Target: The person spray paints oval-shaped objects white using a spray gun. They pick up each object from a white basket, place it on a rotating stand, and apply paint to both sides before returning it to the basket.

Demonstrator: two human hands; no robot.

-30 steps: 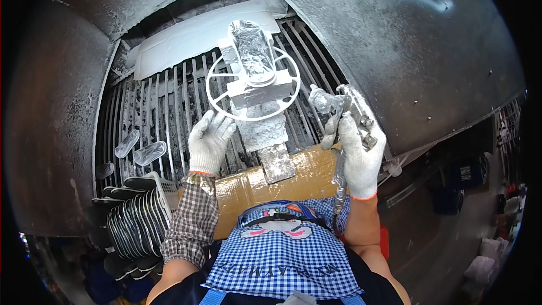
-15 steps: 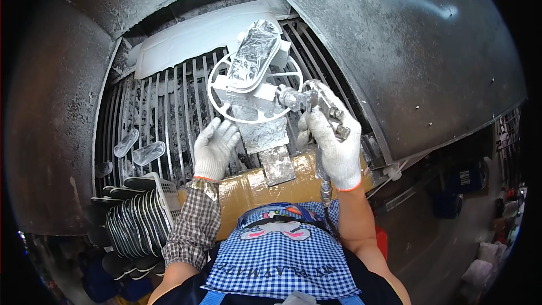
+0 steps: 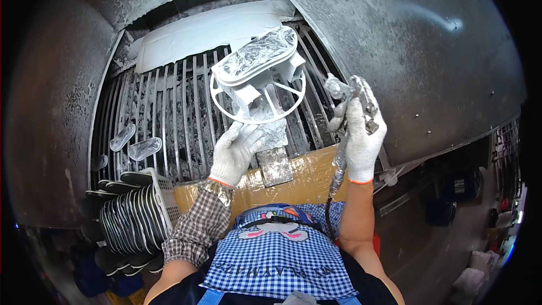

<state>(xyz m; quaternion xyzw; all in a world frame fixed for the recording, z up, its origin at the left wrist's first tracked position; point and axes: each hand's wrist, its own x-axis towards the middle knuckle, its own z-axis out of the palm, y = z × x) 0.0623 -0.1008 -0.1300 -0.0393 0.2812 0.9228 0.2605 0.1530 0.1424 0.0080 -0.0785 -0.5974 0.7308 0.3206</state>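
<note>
Many soles point(image 3: 131, 223) pack a basket point(image 3: 165, 199); left hand point(image 3: 234, 151) spread, right hand point(image 3: 363, 135) gripping spray gun point(image 3: 337, 87).

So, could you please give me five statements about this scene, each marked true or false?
1. The right hand holds a spray gun. True.
2. The left hand is bare. False: the left hand is gloved.
3. A sole-shaped piece sits above the white ring. True.
4. The white basket is on the person's right. False: the white basket is on the left.
5. Clear flat pieces lie on the barred grate. True.
</note>
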